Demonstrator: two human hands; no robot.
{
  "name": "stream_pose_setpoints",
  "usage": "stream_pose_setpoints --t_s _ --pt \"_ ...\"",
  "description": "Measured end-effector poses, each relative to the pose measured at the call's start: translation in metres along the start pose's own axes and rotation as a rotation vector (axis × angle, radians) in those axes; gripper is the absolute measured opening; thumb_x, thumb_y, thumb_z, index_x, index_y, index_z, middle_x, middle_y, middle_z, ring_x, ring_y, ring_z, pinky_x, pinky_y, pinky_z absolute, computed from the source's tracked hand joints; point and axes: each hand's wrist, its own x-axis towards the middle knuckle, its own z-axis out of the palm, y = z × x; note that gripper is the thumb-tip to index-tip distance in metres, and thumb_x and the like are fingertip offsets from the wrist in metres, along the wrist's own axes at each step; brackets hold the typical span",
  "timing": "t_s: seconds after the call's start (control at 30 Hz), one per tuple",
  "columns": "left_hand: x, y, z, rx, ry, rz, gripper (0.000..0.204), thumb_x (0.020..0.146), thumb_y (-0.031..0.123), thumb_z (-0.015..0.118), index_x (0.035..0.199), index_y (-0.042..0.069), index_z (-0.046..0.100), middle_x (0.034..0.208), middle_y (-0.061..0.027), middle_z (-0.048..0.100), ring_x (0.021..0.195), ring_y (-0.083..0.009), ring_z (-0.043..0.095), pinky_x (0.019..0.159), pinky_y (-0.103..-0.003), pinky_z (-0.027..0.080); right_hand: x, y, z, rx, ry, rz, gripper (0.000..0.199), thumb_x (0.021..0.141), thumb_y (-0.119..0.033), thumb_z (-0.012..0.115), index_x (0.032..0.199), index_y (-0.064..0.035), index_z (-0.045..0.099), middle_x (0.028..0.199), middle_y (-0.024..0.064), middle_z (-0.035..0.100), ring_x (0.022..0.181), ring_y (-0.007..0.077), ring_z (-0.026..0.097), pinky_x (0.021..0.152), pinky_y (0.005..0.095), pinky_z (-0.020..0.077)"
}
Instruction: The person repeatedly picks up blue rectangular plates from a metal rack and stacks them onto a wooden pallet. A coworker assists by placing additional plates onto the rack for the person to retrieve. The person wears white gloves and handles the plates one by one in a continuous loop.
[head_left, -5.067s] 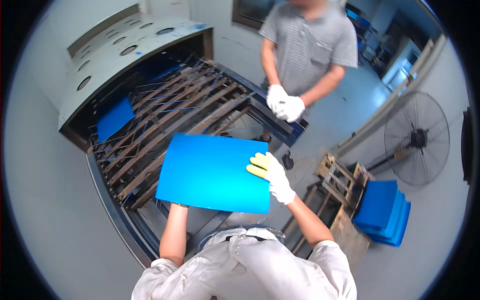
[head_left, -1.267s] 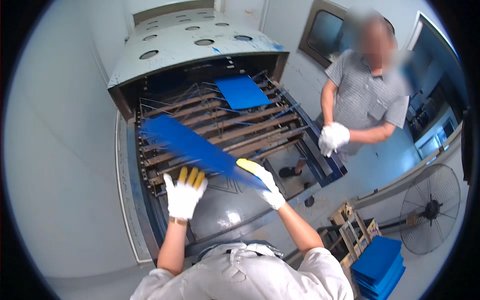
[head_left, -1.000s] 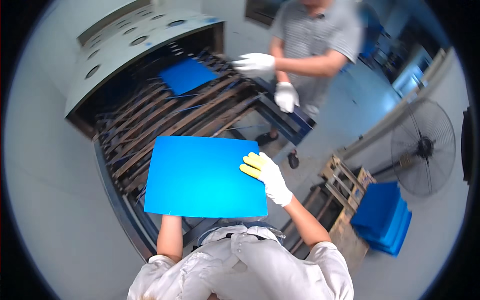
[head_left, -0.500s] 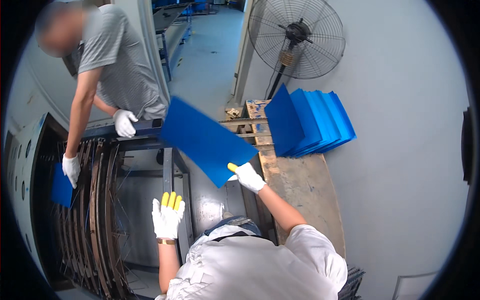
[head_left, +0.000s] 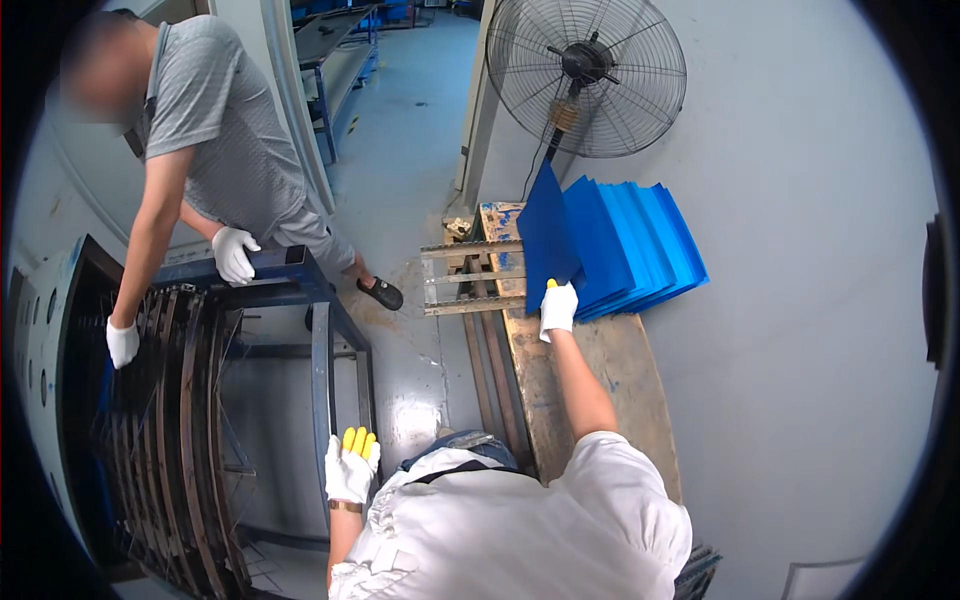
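Observation:
My right hand [head_left: 558, 308], in a white glove with yellow fingertips, grips the lower edge of a blue sheet [head_left: 546, 225]. That sheet leans upright at the left front of several fanned blue sheets [head_left: 625, 245] on the worn bench. The thumb shows on its face; the other fingers are hidden. My left hand [head_left: 352, 468], gloved alike, is held palm up near my body beside the dark metal frame, fingers stretched and nothing in them.
A person in grey at the left reaches a gloved hand [head_left: 123, 345] into a rack of dark curved bars [head_left: 180, 430]. A metal frame [head_left: 322, 350] stands between us. A slatted metal piece [head_left: 470, 278] juts from the bench [head_left: 600, 400]. A pedestal fan [head_left: 588, 65] stands behind.
My right hand has swung the blue sheet rightward, up against the others on the bench. My left hand has dropped slightly nearer my body. The other person's hand has moved deeper into the rack.

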Motion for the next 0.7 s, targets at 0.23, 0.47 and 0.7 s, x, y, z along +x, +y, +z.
stream_pose_setpoints --t_s 0.23,0.47,0.7 --pt "0.000 -0.010 -0.009 -0.015 0.060 -0.011 0.037 0.083 0.036 0.045 0.104 0.006 0.045 0.106 -0.0109 0.049 0.095 -0.0256 0.048 0.078 -0.042 0.043 0.040 0.070 -0.007 -0.018 -0.162 0.112 0.015 0.078 -0.012 0.049 0.081 0.0024 0.053 0.065 0.0142 0.057 0.052 0.0248 0.054 0.045 0.0311 0.0440" --pt "0.002 -0.018 -0.017 -0.019 0.045 -0.059 0.037 0.082 0.035 0.048 0.104 0.005 0.046 0.108 -0.0110 0.048 0.096 -0.0259 0.048 0.079 -0.042 0.043 0.036 0.075 -0.009 0.090 -0.251 0.179 0.019 0.079 -0.015 0.053 0.089 -0.0009 0.044 0.067 0.0108 0.050 0.051 0.0199 0.052 0.040 0.0362 0.0456" --pt "0.003 -0.020 -0.022 -0.004 0.029 -0.083 0.037 0.081 0.035 0.049 0.104 0.005 0.046 0.108 -0.0110 0.048 0.096 -0.0257 0.048 0.079 -0.041 0.043 0.031 0.060 -0.023 -0.785 -0.554 -0.188 0.026 0.066 -0.018 0.066 0.087 -0.0051 0.060 0.073 0.0113 0.061 0.063 0.0235 0.059 0.056 0.0319 0.0469"
